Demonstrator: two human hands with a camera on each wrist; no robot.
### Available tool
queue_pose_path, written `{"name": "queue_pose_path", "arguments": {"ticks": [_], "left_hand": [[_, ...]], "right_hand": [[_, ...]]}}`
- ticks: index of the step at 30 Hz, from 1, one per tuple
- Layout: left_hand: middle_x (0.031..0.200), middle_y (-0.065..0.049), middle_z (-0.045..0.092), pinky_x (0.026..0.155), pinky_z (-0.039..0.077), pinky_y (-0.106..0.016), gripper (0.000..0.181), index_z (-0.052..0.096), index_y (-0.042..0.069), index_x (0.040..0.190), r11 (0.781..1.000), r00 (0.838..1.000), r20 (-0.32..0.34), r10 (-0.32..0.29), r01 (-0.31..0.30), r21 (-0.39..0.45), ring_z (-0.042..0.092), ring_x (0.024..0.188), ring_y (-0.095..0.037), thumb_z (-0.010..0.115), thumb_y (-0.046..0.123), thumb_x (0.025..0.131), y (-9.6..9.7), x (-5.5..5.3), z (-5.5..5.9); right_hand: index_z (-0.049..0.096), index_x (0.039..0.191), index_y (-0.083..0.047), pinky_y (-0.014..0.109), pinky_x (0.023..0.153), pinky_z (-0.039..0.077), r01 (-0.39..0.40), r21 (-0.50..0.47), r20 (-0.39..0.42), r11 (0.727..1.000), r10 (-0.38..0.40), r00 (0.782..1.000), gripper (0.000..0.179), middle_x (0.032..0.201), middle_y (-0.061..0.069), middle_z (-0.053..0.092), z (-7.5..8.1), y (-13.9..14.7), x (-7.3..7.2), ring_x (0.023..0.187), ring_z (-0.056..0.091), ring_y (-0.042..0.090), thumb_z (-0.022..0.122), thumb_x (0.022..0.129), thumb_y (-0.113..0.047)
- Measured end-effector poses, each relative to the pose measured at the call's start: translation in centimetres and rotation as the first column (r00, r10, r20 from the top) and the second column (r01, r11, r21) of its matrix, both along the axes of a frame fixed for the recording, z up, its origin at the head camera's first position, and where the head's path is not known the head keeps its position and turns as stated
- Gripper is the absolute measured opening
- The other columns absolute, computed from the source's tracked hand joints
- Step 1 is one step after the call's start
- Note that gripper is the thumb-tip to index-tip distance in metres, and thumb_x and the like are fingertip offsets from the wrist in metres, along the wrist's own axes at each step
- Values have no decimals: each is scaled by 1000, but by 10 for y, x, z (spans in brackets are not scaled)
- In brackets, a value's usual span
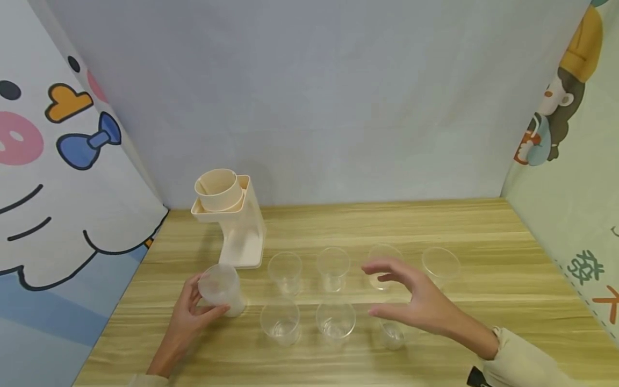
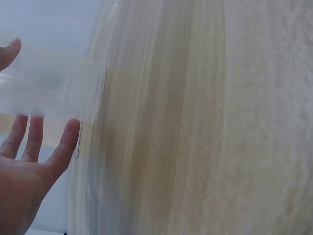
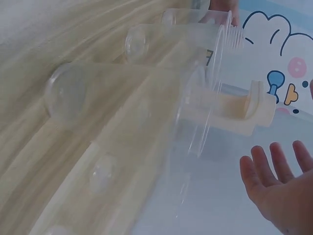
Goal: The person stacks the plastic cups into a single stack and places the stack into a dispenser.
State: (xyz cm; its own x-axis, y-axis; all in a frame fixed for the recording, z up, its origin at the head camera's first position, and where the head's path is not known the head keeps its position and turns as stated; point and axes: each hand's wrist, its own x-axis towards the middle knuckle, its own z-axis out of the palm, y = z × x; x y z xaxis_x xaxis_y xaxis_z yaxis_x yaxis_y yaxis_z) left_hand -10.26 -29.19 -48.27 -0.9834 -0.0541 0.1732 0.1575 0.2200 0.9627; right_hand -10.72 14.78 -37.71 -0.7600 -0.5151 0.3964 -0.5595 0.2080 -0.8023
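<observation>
My left hand (image 1: 189, 310) holds a cloudy, clear plastic cup stack (image 1: 223, 287) at the left of the table, thumb on one side and fingers on the other. In the left wrist view the stack (image 2: 54, 88) lies between the thumb and fingertips. My right hand (image 1: 418, 301) hovers over the right part of the cup rows with thumb and fingers spread apart, holding nothing. Beneath it, the front right plastic cup (image 1: 393, 337) is partly hidden, as is a back-row cup (image 1: 379, 282). The right wrist view has the bent fingers (image 3: 281, 171) beyond the cup rims.
Several clear cups stand upright in two rows, among them a front-row cup (image 1: 336, 328) and the far right cup (image 1: 439, 264). A cream cup dispenser-like stand (image 1: 242, 247) with a round holder (image 1: 220, 196) stands behind the left hand. Printed cloths hang around the wooden table (image 1: 338, 226).
</observation>
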Motion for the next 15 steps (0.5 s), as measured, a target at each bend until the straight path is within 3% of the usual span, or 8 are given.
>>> {"name": "queue_pose_path", "arguments": {"ticks": [5, 15], "left_hand": [[126, 0, 50, 78, 53, -25, 76, 35, 5, 137, 999, 1000, -11, -13, 14, 30, 51, 110, -8, 75, -9, 74, 1, 0, 2], [125, 1, 51, 78, 54, -26, 76, 36, 2, 137, 999, 999, -30, -13, 14, 50, 52, 110, -9, 73, -13, 73, 2, 2, 2]], "right_hand": [[55, 125, -5, 31, 93, 46, 14, -17, -29, 1000, -15, 999, 58, 124, 3, 57, -6, 15, 6, 114, 53, 19, 81, 73, -5], [51, 127, -2, 28, 94, 45, 43, -38, 12, 998, -43, 999, 64, 125, 7, 55, -21, 41, 12, 116, 51, 21, 79, 70, 5]]}}
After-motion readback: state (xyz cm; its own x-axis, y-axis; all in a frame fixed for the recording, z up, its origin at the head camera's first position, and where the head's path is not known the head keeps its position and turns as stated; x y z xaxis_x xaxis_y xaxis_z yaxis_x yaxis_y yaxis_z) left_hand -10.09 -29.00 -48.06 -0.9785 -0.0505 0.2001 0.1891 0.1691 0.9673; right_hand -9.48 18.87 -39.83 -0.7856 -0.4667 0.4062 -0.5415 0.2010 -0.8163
